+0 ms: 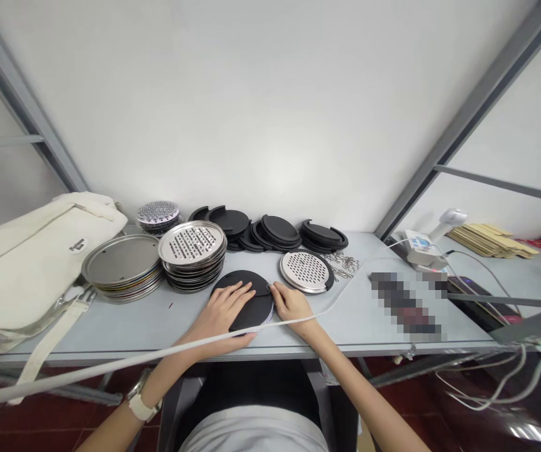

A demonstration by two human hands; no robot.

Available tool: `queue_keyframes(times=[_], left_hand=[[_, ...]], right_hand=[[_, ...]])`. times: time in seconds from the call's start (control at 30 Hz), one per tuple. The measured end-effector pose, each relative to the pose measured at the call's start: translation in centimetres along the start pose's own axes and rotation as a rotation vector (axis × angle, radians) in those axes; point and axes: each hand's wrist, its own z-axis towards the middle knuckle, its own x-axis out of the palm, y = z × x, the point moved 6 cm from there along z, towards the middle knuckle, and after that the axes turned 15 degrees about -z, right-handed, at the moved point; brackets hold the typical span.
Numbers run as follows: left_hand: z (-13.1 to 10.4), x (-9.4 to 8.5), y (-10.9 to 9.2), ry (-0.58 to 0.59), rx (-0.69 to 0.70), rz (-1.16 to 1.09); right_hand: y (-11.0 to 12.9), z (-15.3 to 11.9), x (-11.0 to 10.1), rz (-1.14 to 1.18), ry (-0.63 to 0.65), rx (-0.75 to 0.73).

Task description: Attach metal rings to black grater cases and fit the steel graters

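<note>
Cable (157,355) before disc (258,309), graters (191,243) behind

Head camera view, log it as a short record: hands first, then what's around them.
Left hand: spread on top of a black disc
Right hand: fingers curled, fingertips at a small metal piece by the disc's edge
Beyond right hand: perforated metal disc with partial black rim
Left side: stack of plain metal discs, cream bag
Along wall: black round holders

Bag (29,257) patch (79,245): two lines of dark lettering, upper starts with "P", rest unclear.
White device (423,256) label (420,241): print too small.
</note>
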Motion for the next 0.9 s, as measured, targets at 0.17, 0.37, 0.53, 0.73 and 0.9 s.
queue_keyframes(times=[0.17,0.37,0.53,0.73,0.9], left_hand=[[0.0,0.1,0.1,-0.006,-0.014,0.002],[0.0,0.2,0.2,0.019,-0.054,0.004],[0.1,0.2,0.2,0.028,-0.046,-0.004],[0.1,0.2,0.4,0.036,-0.052,-0.012],[0.1,0.2,0.4,0.028,-0.044,-0.021]], right_hand=[[0.0,0.0,0.0,0.005,0.002,-0.004],[0.2,-0.2,-0.6,0.067,0.004,0.001],[0.2,-0.2,-0.5,0.099,-0.003,0.025],[0.1,-0.3,-0.6,0.224,-0.116,-0.006],[-0.3,-0.4,-1.0,0.277,-0.267,-0.036]])
